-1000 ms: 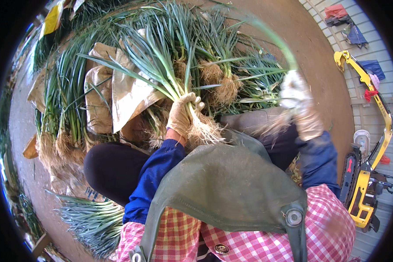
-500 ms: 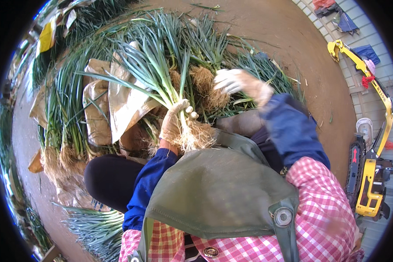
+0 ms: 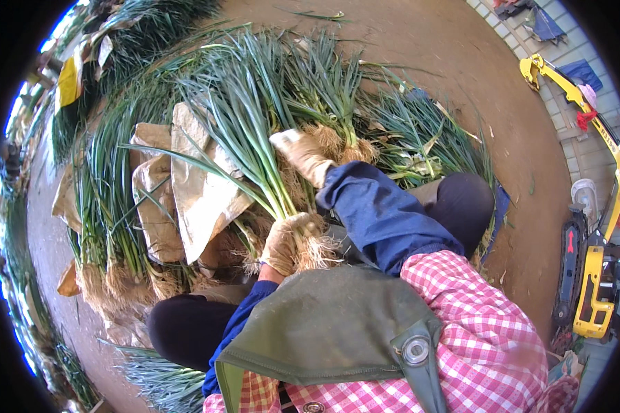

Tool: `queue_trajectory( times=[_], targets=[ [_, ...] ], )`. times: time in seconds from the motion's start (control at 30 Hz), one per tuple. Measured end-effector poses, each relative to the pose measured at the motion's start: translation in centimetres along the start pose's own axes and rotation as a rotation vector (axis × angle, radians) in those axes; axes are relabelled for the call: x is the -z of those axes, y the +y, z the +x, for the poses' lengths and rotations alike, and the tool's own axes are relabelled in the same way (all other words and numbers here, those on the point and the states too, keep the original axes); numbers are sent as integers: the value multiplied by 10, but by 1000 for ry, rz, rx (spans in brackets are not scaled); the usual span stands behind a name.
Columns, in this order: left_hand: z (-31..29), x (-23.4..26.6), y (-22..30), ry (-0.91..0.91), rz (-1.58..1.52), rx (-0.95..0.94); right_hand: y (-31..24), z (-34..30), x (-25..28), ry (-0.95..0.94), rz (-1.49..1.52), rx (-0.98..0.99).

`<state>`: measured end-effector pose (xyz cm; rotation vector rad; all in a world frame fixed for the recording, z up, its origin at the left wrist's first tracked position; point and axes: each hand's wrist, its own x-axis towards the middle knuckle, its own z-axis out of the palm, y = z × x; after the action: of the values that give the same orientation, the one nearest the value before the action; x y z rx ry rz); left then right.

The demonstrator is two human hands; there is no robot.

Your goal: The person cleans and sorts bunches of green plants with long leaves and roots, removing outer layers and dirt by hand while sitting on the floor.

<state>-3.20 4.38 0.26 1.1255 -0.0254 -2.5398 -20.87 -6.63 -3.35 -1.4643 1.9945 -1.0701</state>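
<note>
My gloved left hand (image 3: 281, 249) is closed round the lower stems of a bunch of green onions (image 3: 277, 196), just above its pale, stringy roots. The long leaves point up and away from me. Beyond it, my gloved right hand (image 3: 304, 157) reaches across to the pile, beside the held bunch's leaves. Its fingertips are turned down among the stalks and hidden. Close by that hand lie more green onions (image 3: 355, 127) with bushy tan roots. A dark green apron (image 3: 337, 323) covers my lap.
Rooted green onions (image 3: 110, 227) stand to the left beside tan sacking (image 3: 157, 206). Another leafy heap (image 3: 427, 131) lies right of my right hand. More leaves (image 3: 162, 375) spread at lower left. A yellow toy-like excavator (image 3: 592, 289) stands by the tiled strip at far right.
My right hand has swung left and down to the pile beside the held bunch. My left hand, still holding the green onions, sits lower in view. The whole view has shifted slightly.
</note>
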Motion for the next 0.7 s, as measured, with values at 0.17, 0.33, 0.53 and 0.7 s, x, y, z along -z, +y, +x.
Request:
queue_trajectory(
  times=[0.17,0.33,0.53,0.7],
  targets=[
    [3,-3,16,-8,32,-222,74,-1,65,419,-300,-328],
    [23,-17,14,-25,-94,-233,137,-21,82,-110,-328,-633],
    [5,-37,27,-89,-159,-333,21,20,136,-49,1012,-371],
    [15,-33,18,-419,-309,-209,-24,-49,121,-376,796,-367]
  ],
)
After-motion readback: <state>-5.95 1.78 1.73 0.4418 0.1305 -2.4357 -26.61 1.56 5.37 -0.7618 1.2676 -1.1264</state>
